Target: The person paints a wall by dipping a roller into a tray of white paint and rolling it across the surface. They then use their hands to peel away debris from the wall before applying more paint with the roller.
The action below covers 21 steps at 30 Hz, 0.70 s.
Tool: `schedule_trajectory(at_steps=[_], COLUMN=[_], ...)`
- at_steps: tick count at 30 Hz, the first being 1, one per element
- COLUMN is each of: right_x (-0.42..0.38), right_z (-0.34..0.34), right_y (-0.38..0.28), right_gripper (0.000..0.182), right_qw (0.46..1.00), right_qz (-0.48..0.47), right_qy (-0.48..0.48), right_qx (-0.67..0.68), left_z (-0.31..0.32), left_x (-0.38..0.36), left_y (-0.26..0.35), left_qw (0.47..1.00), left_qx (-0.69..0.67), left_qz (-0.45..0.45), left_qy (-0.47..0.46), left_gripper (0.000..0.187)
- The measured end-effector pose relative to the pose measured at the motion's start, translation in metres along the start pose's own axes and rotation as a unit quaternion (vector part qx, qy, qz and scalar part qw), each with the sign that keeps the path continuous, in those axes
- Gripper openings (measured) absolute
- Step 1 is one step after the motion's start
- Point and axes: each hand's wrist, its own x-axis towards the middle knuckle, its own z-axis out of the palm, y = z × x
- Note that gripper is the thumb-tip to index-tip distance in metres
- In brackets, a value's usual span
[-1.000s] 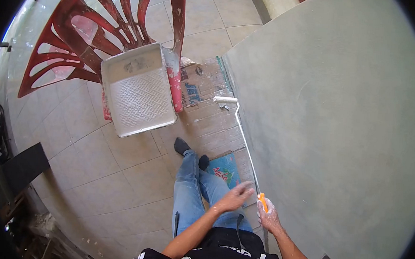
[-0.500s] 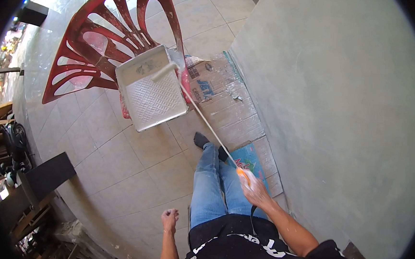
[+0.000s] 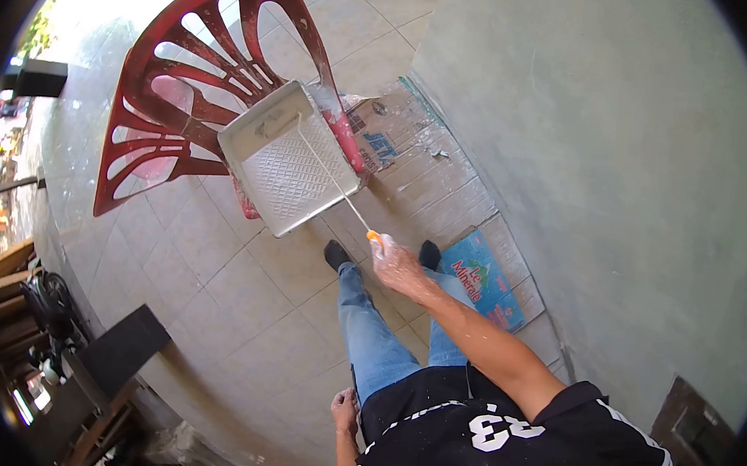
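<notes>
Head view, looking down. Right hand (image 3: 395, 265) wrapped tight on orange grip of paint roller (image 3: 326, 167), arm stretched fwd. Left hand (image 3: 345, 409) hangs at hip, fingers curled loosely, holding nothing as far as can be seen.

Landmark = paint tray (image 3: 285, 159), white, ribbed slope, sitting tilted on seat of red plastic chair (image 3: 184, 90). Roller's thin wire shaft runs from grip up over near edge of tray; roller head lies in tray's far, deep end, looks touching the tray floor, though small & hard to tell. Grip end sits just below & right of tray, above the person's feet. Left hand well apart from tray, far below it.

Handling, by judgement: roller prob. light, shaft stiff but springy, long lever so head wobbles if gripped loosely; wet sleeve likely drippy & slick. Best hold = orange grip only, as now. Tray prob. light plastic, perched unevenly, could tip off chair w/ hard push.

Right of tray: flattened cardboard (image 3: 421, 176) on tile floor, along base of grey wall (image 3: 604, 162).
</notes>
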Motion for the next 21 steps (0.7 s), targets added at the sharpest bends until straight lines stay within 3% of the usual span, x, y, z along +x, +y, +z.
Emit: schedule_trajectory(at_steps=[2, 5, 8, 12, 15, 19, 21], right_x=[-0.021, -0.065, -0.094, -0.094, -0.121, -0.171, -0.171], right_z=[-0.006, -0.018, -0.008, 0.01, 0.016, 0.023, 0.04], right_y=[-0.002, -0.024, -0.051, -0.075, -0.076, -0.074, -0.06], right_gripper=[0.037, 0.037, 0.039, 0.037, 0.036, 0.036, 0.041], right_qw=[1.0, 1.0, 0.995, 0.977, 0.979, 0.934, 0.97], right_qz=[0.01, 0.012, 0.094, 0.183, 0.168, 0.292, 0.223], right_qy=[-0.01, 0.001, -0.001, -0.111, -0.115, -0.109, -0.078], right_qx=[-0.009, -0.01, -0.023, -0.011, 0.028, 0.174, 0.063], left_z=[-0.03, -0.064, -0.1, -0.13, -0.144, -0.156, -0.16], left_x=[0.026, 0.053, 0.071, 0.091, 0.105, 0.123, 0.124], left_y=[0.014, 0.037, 0.06, 0.084, 0.094, 0.103, 0.112], left_qw=[0.999, 0.995, 0.993, 0.996, 0.994, 0.993, 0.993], left_qx=[0.043, -0.086, -0.108, -0.071, -0.081, -0.086, -0.083], left_qz=[0.004, 0.029, 0.031, 0.031, 0.032, 0.027, 0.036], left_qy=[-0.024, -0.031, -0.026, -0.036, -0.067, -0.081, -0.08], left_gripper=[0.015, 0.016, 0.018, 0.019, 0.018, 0.02, 0.021])
